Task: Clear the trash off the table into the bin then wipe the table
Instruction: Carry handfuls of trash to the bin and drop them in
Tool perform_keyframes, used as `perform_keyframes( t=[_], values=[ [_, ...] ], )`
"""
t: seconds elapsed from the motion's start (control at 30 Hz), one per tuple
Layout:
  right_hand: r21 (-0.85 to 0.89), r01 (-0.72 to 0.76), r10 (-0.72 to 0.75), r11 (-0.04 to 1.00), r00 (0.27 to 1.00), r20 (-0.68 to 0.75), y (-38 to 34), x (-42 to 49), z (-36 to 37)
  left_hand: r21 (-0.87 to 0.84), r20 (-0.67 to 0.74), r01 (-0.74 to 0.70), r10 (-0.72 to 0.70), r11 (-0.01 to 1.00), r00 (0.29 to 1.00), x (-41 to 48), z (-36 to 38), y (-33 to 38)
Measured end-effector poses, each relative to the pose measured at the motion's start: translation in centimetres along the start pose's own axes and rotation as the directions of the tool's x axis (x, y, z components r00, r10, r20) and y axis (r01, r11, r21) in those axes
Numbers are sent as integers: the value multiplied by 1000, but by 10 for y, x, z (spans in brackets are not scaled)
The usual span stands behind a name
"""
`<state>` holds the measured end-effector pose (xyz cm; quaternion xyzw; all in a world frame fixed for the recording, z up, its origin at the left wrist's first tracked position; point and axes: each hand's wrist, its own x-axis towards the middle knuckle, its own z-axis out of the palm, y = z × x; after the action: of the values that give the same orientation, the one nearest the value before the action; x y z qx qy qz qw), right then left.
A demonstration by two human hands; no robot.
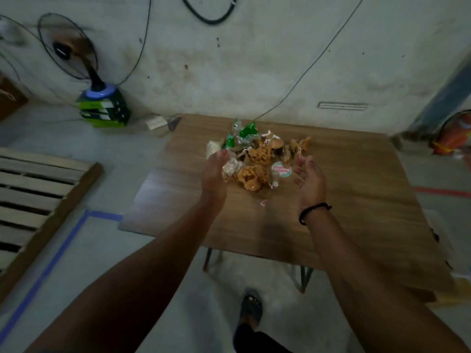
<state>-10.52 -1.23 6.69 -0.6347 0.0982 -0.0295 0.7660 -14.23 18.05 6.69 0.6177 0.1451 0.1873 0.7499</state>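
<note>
A heap of trash (257, 156) lies on the far middle of a brown wooden table (356, 200): crumpled orange-brown wrappers, green and clear plastic, white scraps, a round pink-and-green lid. My left hand (214, 174) hovers at the heap's left side, fingers together and extended, holding nothing. At the heap's right side my right hand (309, 179) is cupped with its palm toward the trash, fingers apart, a black band on its wrist. No bin is in view.
A standing fan (68, 47) and a green box (103, 109) sit on the floor at the back left. A wooden pallet (38, 200) lies left. Blue tape (51, 263) lines the floor. An orange object (453, 136) is at the far right. My sandalled foot (251, 307) is below the table.
</note>
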Motion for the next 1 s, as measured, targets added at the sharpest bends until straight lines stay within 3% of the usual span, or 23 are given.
perform_keyframes(
  t=[0.23,0.4,0.5,0.6,0.73,0.87,1.0],
  values=[
    [-178,-108,120,978,991,61,75,89,28,259,-14,82,-81,962,997,89,-10,-61],
    [-429,-41,74,903,996,59,133,125,25,430,-21,148,-154,891,988,129,-30,-114],
    [-550,33,-10,835,999,44,158,129,33,544,36,113,-158,831,987,143,-33,-143],
    [-668,132,-91,732,991,96,171,130,49,505,156,87,-190,859,969,146,-23,-155],
    [-640,136,-93,756,991,100,172,125,68,349,260,117,-216,930,941,129,2,-151],
    [-600,141,-82,788,989,125,169,115,64,343,264,70,-168,937,950,113,2,-156],
    [-410,150,-142,900,989,49,156,121,26,356,186,-14,-56,934,981,116,-14,-143]
  ],
)
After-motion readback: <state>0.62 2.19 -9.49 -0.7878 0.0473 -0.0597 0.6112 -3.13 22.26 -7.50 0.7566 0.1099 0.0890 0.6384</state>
